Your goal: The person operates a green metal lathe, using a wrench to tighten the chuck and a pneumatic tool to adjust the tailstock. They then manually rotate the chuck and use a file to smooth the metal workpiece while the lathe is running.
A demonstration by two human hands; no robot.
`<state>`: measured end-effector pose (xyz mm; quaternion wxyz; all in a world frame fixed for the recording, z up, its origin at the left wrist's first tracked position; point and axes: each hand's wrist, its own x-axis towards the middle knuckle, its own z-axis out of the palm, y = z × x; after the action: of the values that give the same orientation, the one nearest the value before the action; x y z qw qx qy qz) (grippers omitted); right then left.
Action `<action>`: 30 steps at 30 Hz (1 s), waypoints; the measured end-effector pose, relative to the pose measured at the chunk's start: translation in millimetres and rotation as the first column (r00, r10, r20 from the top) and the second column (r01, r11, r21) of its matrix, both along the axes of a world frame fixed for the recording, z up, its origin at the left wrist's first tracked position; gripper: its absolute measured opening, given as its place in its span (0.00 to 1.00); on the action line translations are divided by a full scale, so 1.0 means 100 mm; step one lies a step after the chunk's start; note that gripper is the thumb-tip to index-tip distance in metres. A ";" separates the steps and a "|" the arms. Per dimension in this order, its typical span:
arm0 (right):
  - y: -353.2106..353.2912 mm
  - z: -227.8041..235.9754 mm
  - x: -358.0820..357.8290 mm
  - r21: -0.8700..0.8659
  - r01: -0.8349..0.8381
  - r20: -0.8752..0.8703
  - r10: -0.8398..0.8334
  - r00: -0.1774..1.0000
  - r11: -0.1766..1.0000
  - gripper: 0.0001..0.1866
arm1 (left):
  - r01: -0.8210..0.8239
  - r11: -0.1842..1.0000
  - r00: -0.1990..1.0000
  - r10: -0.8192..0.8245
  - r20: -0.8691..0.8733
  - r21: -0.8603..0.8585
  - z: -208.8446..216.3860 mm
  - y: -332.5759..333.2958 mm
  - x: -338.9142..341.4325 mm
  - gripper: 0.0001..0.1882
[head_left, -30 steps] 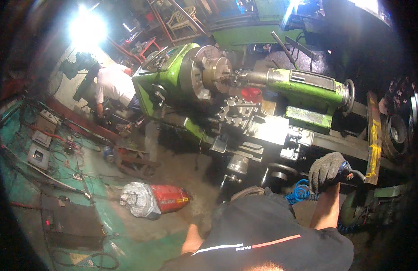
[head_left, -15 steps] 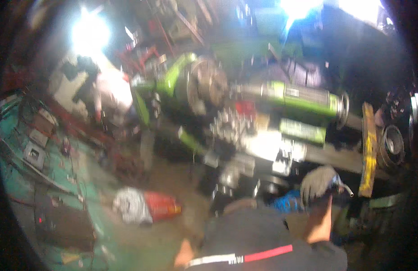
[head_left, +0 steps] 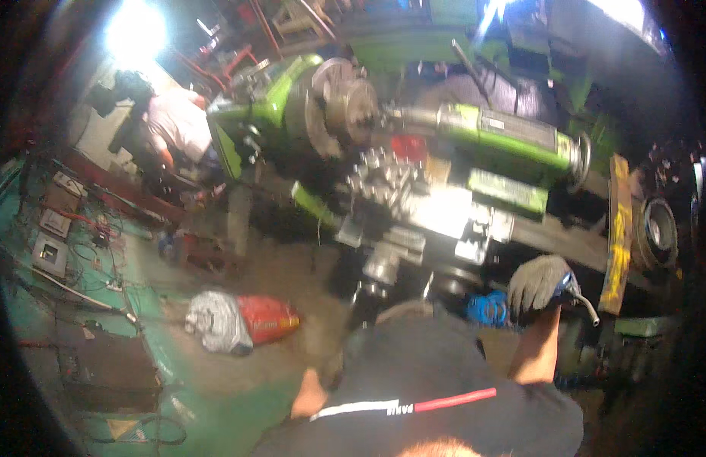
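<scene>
My right hand [head_left: 537, 286], in a grey work glove, is closed around what looks like an air blow gun [head_left: 589, 306] with a bent metal nozzle and a blue part. Beside the glove lies a blue coiled hose [head_left: 488, 308]. My left arm [head_left: 310, 392] shows only in part below the shirt sleeve. Beyond my dark shirt [head_left: 414, 365] is a rounded grey-brown patch [head_left: 406, 311]; I cannot tell if it is the left glove. In front of me stands a green lathe with a chuck [head_left: 351, 107], a tailstock [head_left: 513, 141] and a metal-cluttered carriage [head_left: 387, 179].
A yellow-marked bar [head_left: 618, 236] stands upright right of the lathe, near a round metal ring [head_left: 659, 232]. Left on the floor lies a red bag [head_left: 269, 316] with grey cloth [head_left: 216, 321]. Another person [head_left: 177, 126] bends down at far left. Cables trail over the green floor [head_left: 143, 266].
The view has tilted, so the lathe sits higher and slightly further left, and the picture is less blurred. My right hand keeps its hold, slightly higher in view.
</scene>
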<state>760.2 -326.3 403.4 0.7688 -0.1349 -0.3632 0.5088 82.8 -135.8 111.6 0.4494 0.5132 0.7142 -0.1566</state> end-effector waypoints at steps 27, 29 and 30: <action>2.00 0.44 -1.49 0.212 0.887 0.913 -0.408 -0.030 0.411 0.35 | -0.049 0.999 0.993 0.050 0.103 -0.010 -0.60 0.93 -0.71 0.24; 2.58 0.80 -1.60 0.194 0.915 0.882 -0.471 -0.005 0.355 0.32 | -0.080 0.997 0.991 0.080 0.111 -0.005 -0.64 0.90 -0.86 0.24; 2.79 0.86 -1.53 0.224 0.930 0.885 -0.461 -0.069 0.291 0.32 | -0.087 0.996 0.988 0.088 0.123 -0.011 -0.68 0.90 -0.89 0.24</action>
<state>607.4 -47.4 489.9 0.5584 -0.7170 -0.4109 -0.0724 -5.7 -45.5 43.5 0.5006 0.4890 0.7064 -0.1066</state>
